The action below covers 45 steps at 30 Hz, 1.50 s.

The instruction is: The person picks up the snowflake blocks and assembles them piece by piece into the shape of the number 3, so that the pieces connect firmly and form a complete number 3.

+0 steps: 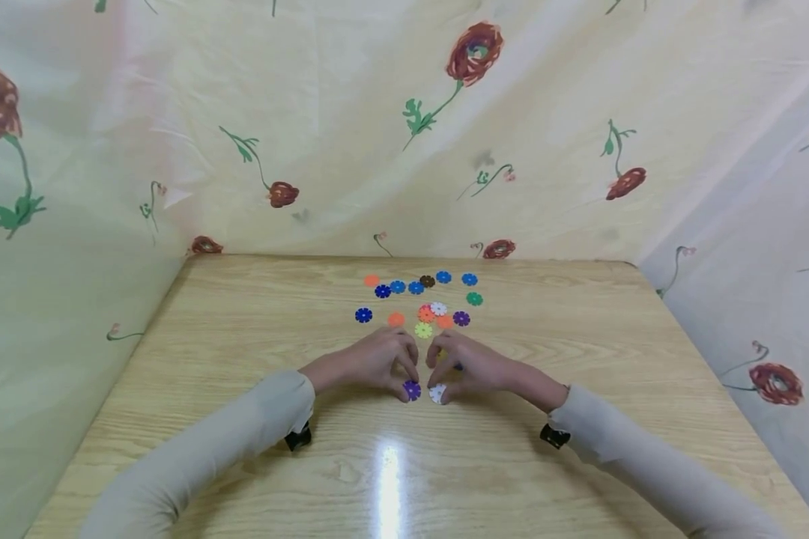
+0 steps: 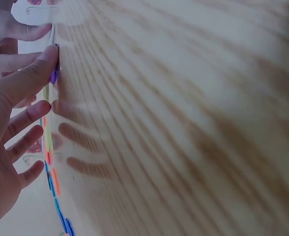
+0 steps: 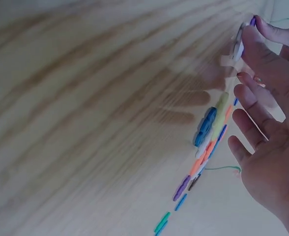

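Near the middle of the wooden table, my left hand pinches a purple notched plastic disc between thumb and index finger. My right hand holds a white notched disc by its right edge in the same way. A small gap separates the two discs in the head view. In the left wrist view the purple disc shows edge-on below the thumb tip. The right wrist view has the white disc at the thumb. A blue disc is partly hidden behind my right hand.
Beyond the hands, several discs lie scattered: a light green one, an orange one, a dark blue one, a green one and a brown one. A flowered curtain hangs around the table.
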### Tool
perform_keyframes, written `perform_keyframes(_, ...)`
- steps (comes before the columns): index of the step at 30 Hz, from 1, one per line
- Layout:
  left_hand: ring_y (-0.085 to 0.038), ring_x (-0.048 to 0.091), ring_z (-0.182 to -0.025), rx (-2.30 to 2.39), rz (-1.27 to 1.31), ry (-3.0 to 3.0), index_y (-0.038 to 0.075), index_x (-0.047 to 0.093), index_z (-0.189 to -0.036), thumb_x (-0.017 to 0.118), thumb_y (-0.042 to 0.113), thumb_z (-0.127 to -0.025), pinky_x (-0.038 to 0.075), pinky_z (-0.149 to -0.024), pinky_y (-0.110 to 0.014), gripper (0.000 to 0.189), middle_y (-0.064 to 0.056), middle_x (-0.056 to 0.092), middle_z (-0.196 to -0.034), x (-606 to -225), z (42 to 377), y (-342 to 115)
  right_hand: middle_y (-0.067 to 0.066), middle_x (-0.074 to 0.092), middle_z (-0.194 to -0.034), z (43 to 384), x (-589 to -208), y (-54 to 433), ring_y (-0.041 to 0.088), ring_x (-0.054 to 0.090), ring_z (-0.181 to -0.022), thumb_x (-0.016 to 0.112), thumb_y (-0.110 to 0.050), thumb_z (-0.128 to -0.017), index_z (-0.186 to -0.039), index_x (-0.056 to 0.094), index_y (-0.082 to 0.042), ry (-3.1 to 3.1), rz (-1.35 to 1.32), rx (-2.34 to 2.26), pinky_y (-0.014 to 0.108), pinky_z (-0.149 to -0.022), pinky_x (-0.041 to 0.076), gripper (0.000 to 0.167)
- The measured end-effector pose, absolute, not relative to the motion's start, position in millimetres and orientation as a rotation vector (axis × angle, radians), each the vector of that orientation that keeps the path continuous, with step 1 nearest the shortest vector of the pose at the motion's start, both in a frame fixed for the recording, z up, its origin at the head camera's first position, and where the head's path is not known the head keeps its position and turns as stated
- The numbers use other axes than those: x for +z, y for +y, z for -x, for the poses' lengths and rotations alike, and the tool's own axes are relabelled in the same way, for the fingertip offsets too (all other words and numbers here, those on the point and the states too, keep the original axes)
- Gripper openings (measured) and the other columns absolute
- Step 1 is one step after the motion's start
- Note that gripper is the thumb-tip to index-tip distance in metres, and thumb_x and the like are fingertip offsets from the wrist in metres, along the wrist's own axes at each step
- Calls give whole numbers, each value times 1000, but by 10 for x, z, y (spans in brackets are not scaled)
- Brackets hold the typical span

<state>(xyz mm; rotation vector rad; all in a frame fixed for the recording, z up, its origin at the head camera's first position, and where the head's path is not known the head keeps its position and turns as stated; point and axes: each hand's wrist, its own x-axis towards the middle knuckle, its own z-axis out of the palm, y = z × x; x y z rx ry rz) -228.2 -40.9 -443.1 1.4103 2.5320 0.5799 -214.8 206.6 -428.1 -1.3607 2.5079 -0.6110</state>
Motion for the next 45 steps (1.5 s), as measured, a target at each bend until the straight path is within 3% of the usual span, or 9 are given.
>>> perform_keyframes(5,-14,56,-112,575,-1332,2586,23,80,-99,90,42,-74,44,-104,-37,32,7,72,-109,-4431,2281,-394,-3,66,-108,2203,-4285,2062,17,52,-106,90,-21,-76,-96,81,-21,2555,1258,-612,35,-91,48,22)
perform_keyframes(10,-6,60,-87,725,-1215,2597,19,74,-89,92,30,-74,49,-87,-24,25,10,72,-88,-4436,2281,-390,-9,67,-97,2264,-4285,2053,16,54,-99,88,-16,-77,-94,77,-20,2584,1128,-689,32,-87,48,21)
perform_keyframes(14,-2,65,-76,934,-1081,2537,18,71,-85,89,16,-78,55,-75,-18,19,8,72,-82,-4458,2282,-409,-10,70,-91,2306,-4289,2060,17,55,-94,85,-13,-82,-91,77,-19,2600,1038,-790,30,-83,46,14)
perform_keyframes(22,-5,69,-79,1108,-887,2587,12,79,-104,78,8,-89,58,-75,-23,15,3,78,-90,-4452,2325,-455,-3,76,-90,2409,-4292,2047,16,60,-91,82,-9,-84,-92,81,-12,2692,932,-1028,36,-82,49,9)
perform_keyframes(31,-20,68,-84,1495,-742,2476,7,72,-102,71,6,-94,57,-75,-25,8,-5,73,-91,-4277,2385,-502,7,78,-93,2452,-4216,1979,18,68,-84,79,-9,-89,-95,80,-8,2781,727,-1290,27,-73,57,6)
perform_keyframes(36,-40,67,-88,1683,-694,2339,1,67,-109,67,5,-97,60,-78,-42,13,-11,72,-93,-4207,2436,-520,9,78,-94,2459,-4146,1955,16,71,-83,78,-12,-90,-95,79,-7,2766,664,-1456,23,-72,59,7)
perform_keyframes(38,-41,66,-87,1748,-690,2293,-2,65,-111,66,4,-97,59,-80,-52,15,-11,71,-91,-4180,2445,-522,10,78,-94,2459,-4114,1935,15,72,-83,78,-13,-91,-95,78,-7,2761,681,-1502,24,-74,60,8)
perform_keyframes(45,-29,68,-80,1865,-620,2206,-2,66,-112,65,6,-98,57,-84,-58,16,-4,68,-85,-4117,2467,-490,14,75,-96,2453,-4025,1849,25,74,-88,77,-13,-91,-96,76,-4,2707,668,-1611,21,-77,59,10)
